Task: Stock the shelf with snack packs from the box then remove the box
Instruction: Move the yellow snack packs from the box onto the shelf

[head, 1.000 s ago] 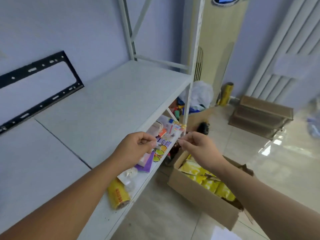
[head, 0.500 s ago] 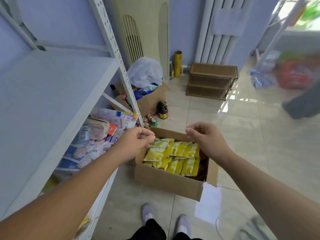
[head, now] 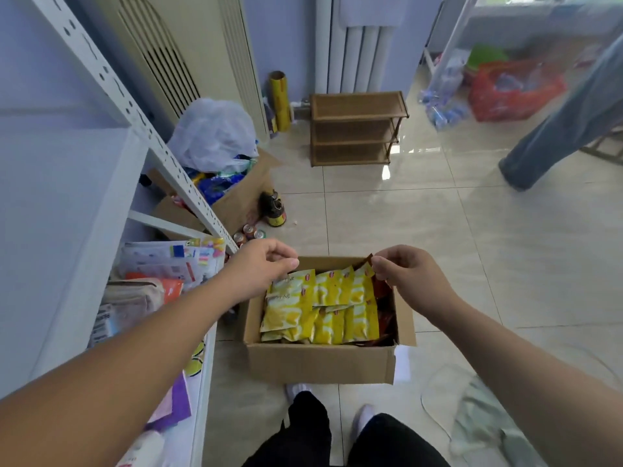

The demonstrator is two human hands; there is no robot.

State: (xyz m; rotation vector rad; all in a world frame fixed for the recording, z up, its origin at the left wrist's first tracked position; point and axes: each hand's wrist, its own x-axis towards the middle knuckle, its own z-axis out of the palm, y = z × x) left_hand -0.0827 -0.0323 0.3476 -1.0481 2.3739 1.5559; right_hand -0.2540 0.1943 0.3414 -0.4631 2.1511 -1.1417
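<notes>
At left, the white shelf (head: 67, 214) carries mixed packets. Our left hand (head: 266, 269) reaches over the floor-standing box (head: 320, 362), its fingers curled to the thumb and holding nothing we can see. Yellow snack packs (head: 320, 305) fill the box. Our right hand (head: 408, 281) curls at a pack's corner, and we cannot tell whether it grips. A wooden rack (head: 354, 129) stands beyond.

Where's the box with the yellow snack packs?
In the head view, the cardboard box sits on the tiled floor at bottom centre, just right of the white shelf, in front of the person's shoes.
</notes>
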